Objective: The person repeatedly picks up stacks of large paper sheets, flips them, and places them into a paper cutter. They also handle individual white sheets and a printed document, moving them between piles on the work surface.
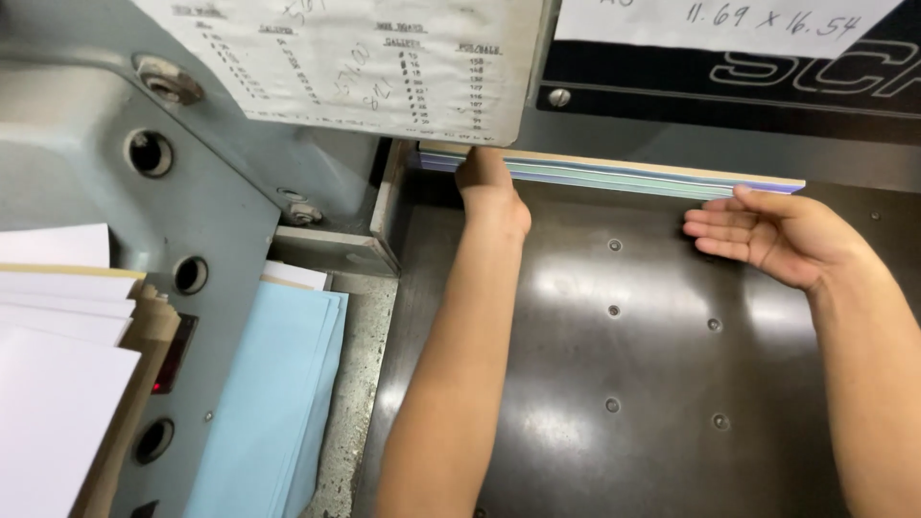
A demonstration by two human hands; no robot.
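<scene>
The left hand (491, 192) is pressing flat, fingers open, against the paper stack (614, 175) lying at the back of the cutter bed (614, 364); the right hand (767, 230), open too, is touching its right end. Squaring looks underway; next calls for even pushing against the rear
</scene>
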